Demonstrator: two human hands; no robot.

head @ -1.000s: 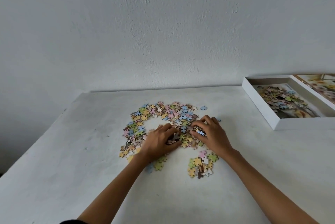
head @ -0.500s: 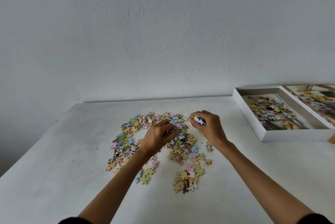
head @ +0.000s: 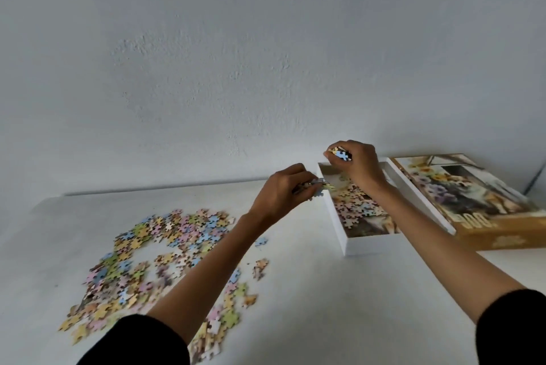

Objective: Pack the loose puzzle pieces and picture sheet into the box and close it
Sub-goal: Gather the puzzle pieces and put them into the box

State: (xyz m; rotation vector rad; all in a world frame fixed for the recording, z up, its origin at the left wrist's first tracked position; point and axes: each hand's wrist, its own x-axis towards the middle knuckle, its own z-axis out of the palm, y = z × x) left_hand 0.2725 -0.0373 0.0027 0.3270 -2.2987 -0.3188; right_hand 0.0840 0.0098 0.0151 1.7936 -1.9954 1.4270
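A wide scatter of pastel loose puzzle pieces (head: 165, 249) lies on the white table at the left. The open white box (head: 375, 243) stands at the right, with a heap of pieces and the picture sheet (head: 375, 224) inside it. My left hand (head: 283, 193) is shut on a pinch of pieces right at the box's left wall. My right hand (head: 359, 165) is shut on a handful of pieces and hovers above the box's far end.
The box lid (head: 475, 202), printed with a flower picture, lies face up just right of the box. The white table (head: 325, 311) ends at a plain white wall behind. Both my forearms stretch across the table's front half.
Both hands have lifted off the scatter with pieces in them and moved right to the box. The view has swung right, so the scatter now sits lower left.
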